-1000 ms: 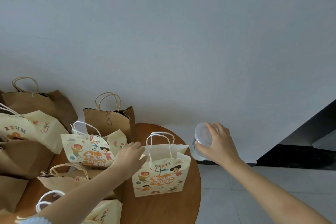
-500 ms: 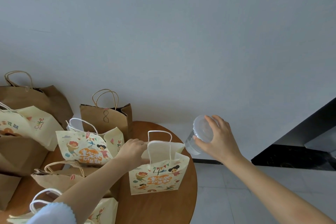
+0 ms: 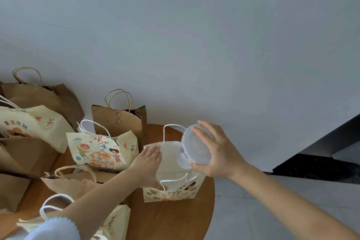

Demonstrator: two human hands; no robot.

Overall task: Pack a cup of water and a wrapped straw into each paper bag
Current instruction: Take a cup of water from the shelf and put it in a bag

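While the round brown counter [image 3: 175, 218] fills the near part of the view, a printed bag [image 3: 116, 220] with a white handle sits at the bottom edge, and a pale blue sleeve covers the left arm there. A little farther in stands the open bag [image 3: 171, 193] with cartoon kids on its front. The left hand [image 3: 149, 163] is on the bag's left wall with straight fingers, pushing the mouth wide; it does not curl around anything. The right hand [image 3: 216, 154] grips the cup [image 3: 194, 148] from above, with its fingers wrapped around the lid end. The cup is right over the bag's mouth, on the right side, and its bottom has just dipped inside. The cup leans, with its bottom pointing down and left into the bag, so the way to go is straight down. I think it should be stood upright as it goes in, or water may spill. I see no straw anywhere. Past this bag are another printed bag [image 3: 99, 152] and a brown bag [image 3: 118, 121], then more bags by the wall [image 3: 194, 35].
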